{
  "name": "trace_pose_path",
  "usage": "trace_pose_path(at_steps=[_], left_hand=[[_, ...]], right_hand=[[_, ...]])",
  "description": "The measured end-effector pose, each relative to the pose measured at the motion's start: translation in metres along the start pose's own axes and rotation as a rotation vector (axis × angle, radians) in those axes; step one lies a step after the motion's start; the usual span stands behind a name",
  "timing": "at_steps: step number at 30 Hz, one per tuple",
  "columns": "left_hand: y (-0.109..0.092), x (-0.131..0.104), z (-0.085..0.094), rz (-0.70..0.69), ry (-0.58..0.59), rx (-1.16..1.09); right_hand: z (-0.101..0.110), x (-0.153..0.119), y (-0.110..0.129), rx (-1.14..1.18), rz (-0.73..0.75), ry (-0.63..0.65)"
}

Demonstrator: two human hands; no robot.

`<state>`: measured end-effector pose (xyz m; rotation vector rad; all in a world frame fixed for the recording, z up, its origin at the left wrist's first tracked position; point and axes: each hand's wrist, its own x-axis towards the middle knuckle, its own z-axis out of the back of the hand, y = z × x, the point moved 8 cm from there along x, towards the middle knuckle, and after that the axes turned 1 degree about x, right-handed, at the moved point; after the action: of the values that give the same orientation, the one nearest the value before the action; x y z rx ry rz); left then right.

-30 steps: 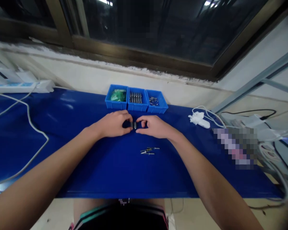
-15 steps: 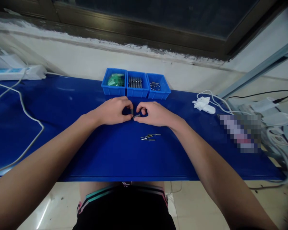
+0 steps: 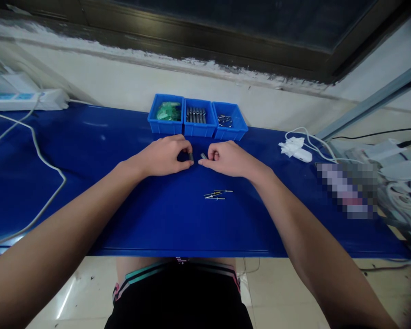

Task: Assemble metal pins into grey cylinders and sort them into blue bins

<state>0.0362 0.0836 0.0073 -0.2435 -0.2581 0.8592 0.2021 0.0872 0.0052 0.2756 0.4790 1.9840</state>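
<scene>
My left hand (image 3: 169, 155) pinches a short dark grey cylinder (image 3: 191, 156) upright between thumb and fingers, just above or on the blue table. A small gap away, my right hand (image 3: 228, 158) has a second grey cylinder (image 3: 203, 156) between thumb and curled fingers, tilted. Part of each cylinder is hidden by the fingers. Nearer the front edge lie several thin metal pieces that look like blind rivets (image 3: 217, 194), loosely side by side, with neither hand touching them.
Behind my hands three blue bins stand in a row: a left bin (image 3: 165, 127) with green plastic bags, a middle bin (image 3: 199, 131) with grey cylinders, a right bin (image 3: 231, 134) with small metal parts. White cables (image 3: 43, 160) run at left; crumpled tissue (image 3: 290, 146) lies at right.
My hands have moved apart, the right one shifting rightward. The cylinder in my right hand has turned from nearly flat to a steeper tilt. The view has shifted slightly.
</scene>
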Motion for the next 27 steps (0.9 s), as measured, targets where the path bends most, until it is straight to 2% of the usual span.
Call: trace_pose_path(at_steps=[5, 8, 13, 17, 20, 22, 24, 27], left_hand=[[-0.001, 0.000, 0.000, -0.013, -0.004, 0.004], [0.000, 0.000, -0.001, -0.007, -0.001, 0.004], [0.001, 0.000, -0.001, -0.005, 0.000, -0.002], [0.000, -0.001, -0.002, 0.006, -0.002, -0.003], [0.000, -0.002, -0.003, 0.023, 0.007, -0.021], [0.000, -0.002, -0.003, 0.030, 0.008, -0.026], [-0.001, -0.002, -0.003, 0.034, 0.012, -0.020], [-0.001, -0.001, -0.003, 0.034, 0.018, -0.011]], right_hand=[[-0.002, -0.002, 0.000, 0.105, 0.103, 0.157], [-0.004, 0.000, -0.002, 0.123, 0.115, 0.172], [-0.005, 0.001, 0.003, 0.110, 0.141, 0.099], [0.021, 0.005, 0.017, 0.132, 0.214, -0.089], [0.047, 0.028, 0.020, 0.088, 0.196, -0.235], [0.057, 0.053, 0.019, -0.025, 0.156, -0.260], [0.058, 0.083, 0.013, -0.128, 0.084, -0.205], [0.048, 0.122, 0.002, -0.188, -0.027, -0.069]])
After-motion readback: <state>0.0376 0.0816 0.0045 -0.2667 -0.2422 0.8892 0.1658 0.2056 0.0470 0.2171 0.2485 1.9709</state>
